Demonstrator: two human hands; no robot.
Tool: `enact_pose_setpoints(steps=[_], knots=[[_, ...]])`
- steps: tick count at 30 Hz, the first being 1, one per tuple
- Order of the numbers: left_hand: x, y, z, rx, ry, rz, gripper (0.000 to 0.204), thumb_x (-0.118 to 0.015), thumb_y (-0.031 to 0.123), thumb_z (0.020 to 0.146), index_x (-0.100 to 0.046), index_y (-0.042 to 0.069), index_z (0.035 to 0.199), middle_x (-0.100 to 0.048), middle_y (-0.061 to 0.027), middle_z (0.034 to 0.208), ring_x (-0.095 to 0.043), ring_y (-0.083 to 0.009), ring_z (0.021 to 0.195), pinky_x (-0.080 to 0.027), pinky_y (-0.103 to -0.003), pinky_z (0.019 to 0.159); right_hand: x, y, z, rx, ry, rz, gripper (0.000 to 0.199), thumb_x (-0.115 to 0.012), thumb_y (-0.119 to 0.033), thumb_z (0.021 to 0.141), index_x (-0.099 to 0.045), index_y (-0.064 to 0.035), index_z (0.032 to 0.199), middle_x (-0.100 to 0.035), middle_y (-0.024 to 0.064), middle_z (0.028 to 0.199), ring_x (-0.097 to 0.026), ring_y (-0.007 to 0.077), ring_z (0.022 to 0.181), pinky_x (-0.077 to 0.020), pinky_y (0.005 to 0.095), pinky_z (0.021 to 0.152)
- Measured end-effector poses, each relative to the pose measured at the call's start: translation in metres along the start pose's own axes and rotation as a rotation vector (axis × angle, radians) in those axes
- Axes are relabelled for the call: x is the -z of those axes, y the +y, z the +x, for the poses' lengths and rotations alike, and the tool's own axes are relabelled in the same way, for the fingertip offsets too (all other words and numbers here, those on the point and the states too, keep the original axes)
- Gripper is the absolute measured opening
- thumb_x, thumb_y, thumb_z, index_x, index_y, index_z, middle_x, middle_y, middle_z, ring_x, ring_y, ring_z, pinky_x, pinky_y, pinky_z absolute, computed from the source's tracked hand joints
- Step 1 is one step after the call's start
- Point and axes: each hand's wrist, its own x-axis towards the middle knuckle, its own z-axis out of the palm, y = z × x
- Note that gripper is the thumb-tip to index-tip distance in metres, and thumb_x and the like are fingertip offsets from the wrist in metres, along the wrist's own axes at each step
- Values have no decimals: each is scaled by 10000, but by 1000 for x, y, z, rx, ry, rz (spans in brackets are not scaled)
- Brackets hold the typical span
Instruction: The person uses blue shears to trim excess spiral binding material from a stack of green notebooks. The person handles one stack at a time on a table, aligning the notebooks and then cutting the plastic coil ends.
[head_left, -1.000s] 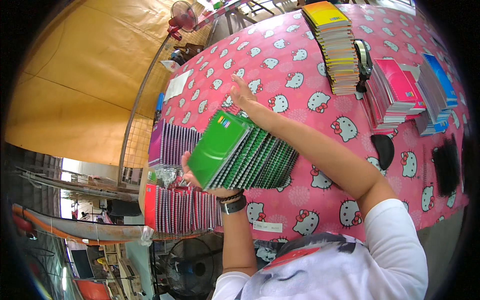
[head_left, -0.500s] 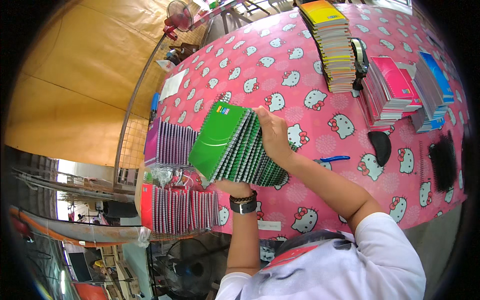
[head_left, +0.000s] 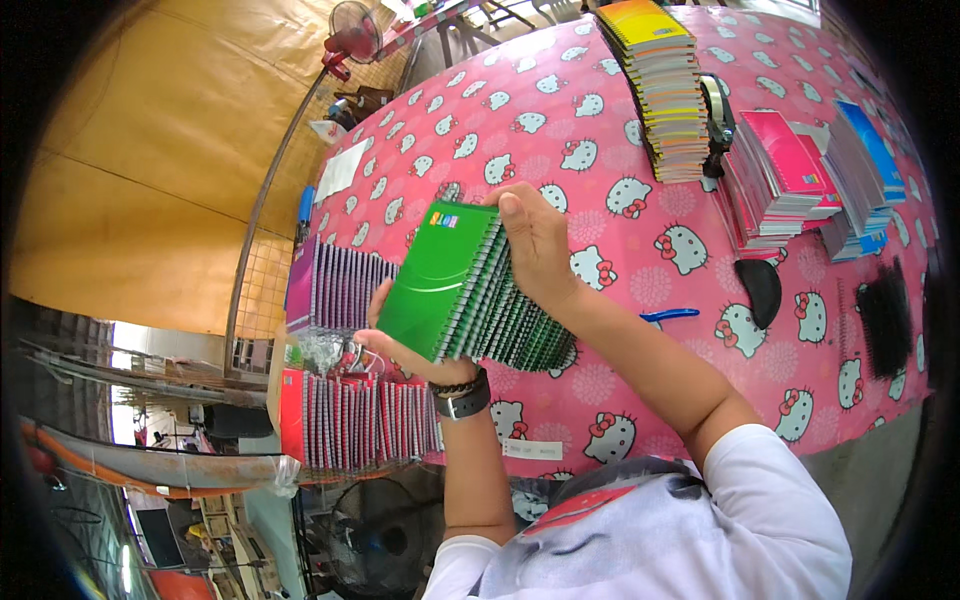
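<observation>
I hold a thick bundle of green spiral notebooks (head_left: 462,290) on edge above the pink patterned table (head_left: 560,130). My left hand (head_left: 395,345) cups the bundle from below, at its green front cover. My right hand (head_left: 537,240) presses on the wire spines at the top, fingers wrapped over them. A row of purple spiral notebooks (head_left: 335,287) stands just left of the bundle, and a row of red ones (head_left: 355,420) stands below it at the table's near edge.
A tall stack of notebooks with a yellow cover (head_left: 665,85) stands at the far side. Pink and blue notebook piles (head_left: 810,170) lie to the right, with a tape dispenser (head_left: 718,115), a blue pen (head_left: 670,315) and black covers (head_left: 885,320). A floor fan (head_left: 385,535) is below the table.
My right hand came back from reaching across the table and closed on top of the green bundle. The bundle has been tipped more upright and squared between both hands.
</observation>
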Motion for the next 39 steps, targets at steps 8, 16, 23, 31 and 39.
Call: enact_pose_setpoints(steps=[8,16,23,31,39], knots=[[25,-7,9,-5,-74,89,646,-223,575,906,-499,3,1019,-568,-125,969,-551,-224,911,-453,-383,858,4,-1,2,115,15,-139,271,-456,-278,917,-543,-23,944,-542,161,860,-524,278,797,-403,363,695],[58,-1,44,745,-708,-515,849,-232,686,838,-373,-12,1300,-468,-132,1277,-468,-223,1129,-345,-344,973,9,-26,-66,448,-345,-485,532,-267,-446,927,-390,-109,1320,-300,162,1404,-234,310,1321,-49,487,1060],[60,-5,44,760,-577,-446,832,-245,677,843,-426,-22,1256,-517,-142,1209,-502,-226,1056,-372,-347,933,9,-26,-64,422,-337,-371,518,-276,-411,933,-398,-80,1313,-309,167,1397,-235,316,1322,-45,472,1072],[58,-69,-43,367,384,-179,379,-520,146,842,-483,-44,1167,-543,-134,1171,-548,-232,983,-452,-351,830,52,27,-32,-590,-320,331,535,-346,-416,951,-500,41,1184,-567,116,1137,-491,164,1063,-335,272,951],[73,-68,-47,-114,-293,546,405,-556,139,841,-457,-61,1178,-533,-149,1162,-540,-234,958,-436,-343,852,50,20,-35,-584,-271,255,565,-332,-437,951,-541,58,1123,-591,92,1070,-499,132,1000,-358,269,916]])
